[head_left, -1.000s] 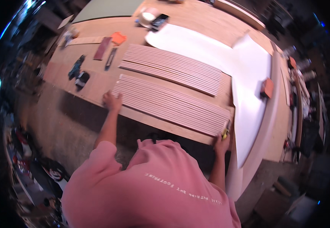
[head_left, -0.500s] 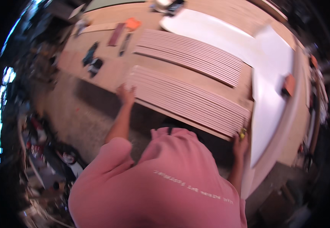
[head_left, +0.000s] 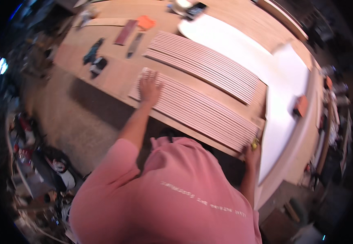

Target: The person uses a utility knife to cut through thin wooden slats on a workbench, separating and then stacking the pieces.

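Observation:
My left hand (head_left: 150,88) lies on top of the left end of a long pinkish grooved wooden panel (head_left: 197,107), its fingers spread flat over the ridges. At the panel's right end, my right hand (head_left: 251,154) is closed around a small yellow-and-black thing (head_left: 254,144), too blurred to name for certain. That hand is beside the panel's right edge. The panel lies along the near edge of the wooden table (head_left: 117,87). Behind it, with a gap between, rests a second grooved panel (head_left: 205,63).
A curved white sheet (head_left: 282,93) spans the back and right, with an orange-and-black block (head_left: 300,105) on it. At left lie a teal-and-black tool (head_left: 94,51), a dark red strip (head_left: 125,32), an orange piece (head_left: 146,22) and a narrow grey strip (head_left: 134,45). A phone (head_left: 195,11) sits at the back.
My left hand has moved from the near panel's left edge onto its top, fingers now spread flat. My right hand stays at the right end with the yellow thing. The view has turned slightly.

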Available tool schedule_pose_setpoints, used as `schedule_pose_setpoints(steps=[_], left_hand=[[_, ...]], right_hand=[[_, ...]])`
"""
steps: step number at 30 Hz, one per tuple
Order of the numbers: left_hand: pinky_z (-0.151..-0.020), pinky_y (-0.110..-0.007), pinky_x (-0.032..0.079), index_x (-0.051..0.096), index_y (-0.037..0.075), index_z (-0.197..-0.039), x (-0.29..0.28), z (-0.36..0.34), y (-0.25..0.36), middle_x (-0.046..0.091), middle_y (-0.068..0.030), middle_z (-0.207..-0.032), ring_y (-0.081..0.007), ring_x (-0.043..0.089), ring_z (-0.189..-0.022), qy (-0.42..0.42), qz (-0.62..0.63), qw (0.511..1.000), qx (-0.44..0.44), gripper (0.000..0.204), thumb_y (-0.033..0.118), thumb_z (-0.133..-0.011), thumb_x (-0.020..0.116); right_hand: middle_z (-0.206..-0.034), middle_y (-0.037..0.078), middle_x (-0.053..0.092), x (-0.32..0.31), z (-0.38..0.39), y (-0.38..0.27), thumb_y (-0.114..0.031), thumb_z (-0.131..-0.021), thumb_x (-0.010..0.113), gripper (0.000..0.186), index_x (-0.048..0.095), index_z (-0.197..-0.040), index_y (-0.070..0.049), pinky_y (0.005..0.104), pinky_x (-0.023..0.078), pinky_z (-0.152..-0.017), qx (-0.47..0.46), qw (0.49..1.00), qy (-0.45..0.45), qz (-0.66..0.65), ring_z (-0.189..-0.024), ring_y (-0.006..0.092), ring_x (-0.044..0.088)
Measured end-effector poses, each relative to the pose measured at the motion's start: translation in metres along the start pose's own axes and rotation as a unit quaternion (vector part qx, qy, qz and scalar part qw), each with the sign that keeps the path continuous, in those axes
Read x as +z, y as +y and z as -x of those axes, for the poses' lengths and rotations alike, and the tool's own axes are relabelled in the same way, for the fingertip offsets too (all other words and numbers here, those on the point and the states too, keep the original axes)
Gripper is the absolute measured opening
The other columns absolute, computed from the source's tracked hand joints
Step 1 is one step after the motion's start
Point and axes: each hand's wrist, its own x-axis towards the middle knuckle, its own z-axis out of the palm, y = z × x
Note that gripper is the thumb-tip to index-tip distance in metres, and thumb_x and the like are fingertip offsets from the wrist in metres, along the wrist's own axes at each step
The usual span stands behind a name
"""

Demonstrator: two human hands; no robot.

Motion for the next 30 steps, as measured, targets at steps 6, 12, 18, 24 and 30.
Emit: schedule_pose_setpoints(steps=[6, 12, 18, 24, 30], left_hand=[[-0.123, -0.056, 0.024, 0.043, 0.014, -0.157, -0.008, 0.006, 0.005, 0.04, -0.0141, -0.163, -0.0391, 0.03, -0.152, 0.011, -0.027, 1.0, -0.002, 0.068, 0.054, -0.103, 0.052], [-0.123, -0.052, 0.027, 0.042, -0.002, -0.153, 0.001, 0.028, 0.034, 0.045, -0.0255, -0.155, -0.0405, 0.037, -0.148, 0.071, 0.089, 0.99, -0.078, 0.079, 0.034, -0.091, 0.076], [-0.126, -0.054, 0.02, 0.038, 0.002, -0.156, -0.02, 0.04, 0.084, 0.037, -0.0176, -0.163, -0.0377, 0.026, -0.155, 0.026, 0.015, 0.982, -0.186, 0.074, 0.05, -0.102, 0.055], [-0.124, -0.053, 0.023, 0.039, 0.008, -0.157, -0.037, 0.024, 0.089, 0.039, -0.0131, -0.162, -0.0347, 0.029, -0.152, 0.02, 0.047, 0.968, -0.244, 0.071, 0.05, -0.103, 0.054], [-0.113, -0.056, 0.03, 0.048, 0.02, -0.153, -0.025, 0.017, 0.086, 0.044, -0.0113, -0.155, -0.0354, 0.038, -0.141, 0.057, 0.003, 0.974, -0.218, 0.066, 0.046, -0.095, 0.064]], right_hand=[[-0.097, 0.026, 0.073, -0.048, 0.003, -0.105, -0.026, -0.098, 0.07, 0.046, 0.054, -0.13, 0.002, 0.0493, 0.056, -0.077, -0.015, 0.989, -0.039, 0.139, -0.088, 0.0417, 0.074], [-0.077, 0.013, 0.062, -0.055, -0.039, -0.133, -0.011, -0.097, 0.057, 0.05, 0.035, -0.14, 0.001, 0.0352, 0.05, -0.046, 0.034, 0.982, -0.163, -0.087, -0.055, 0.02, 0.062], [-0.109, 0.015, 0.061, -0.032, -0.076, -0.165, 0.004, -0.097, 0.047, 0.048, 0.033, -0.142, -0.005, 0.0313, 0.055, -0.063, -0.096, 0.896, -0.405, -0.155, -0.071, 0.0163, 0.063], [-0.108, 0.014, 0.067, 0.031, -0.095, -0.258, -0.008, -0.107, 0.048, 0.038, 0.04, -0.144, -0.003, 0.0304, 0.054, -0.061, -0.17, 0.785, -0.557, -0.211, -0.069, 0.016, 0.065], [-0.104, 0.015, 0.069, 0.123, -0.09, -0.395, -0.015, -0.108, 0.052, 0.044, 0.043, -0.147, 0.001, 0.0305, 0.056, -0.06, -0.291, 0.771, -0.552, -0.125, -0.067, 0.014, 0.066]])
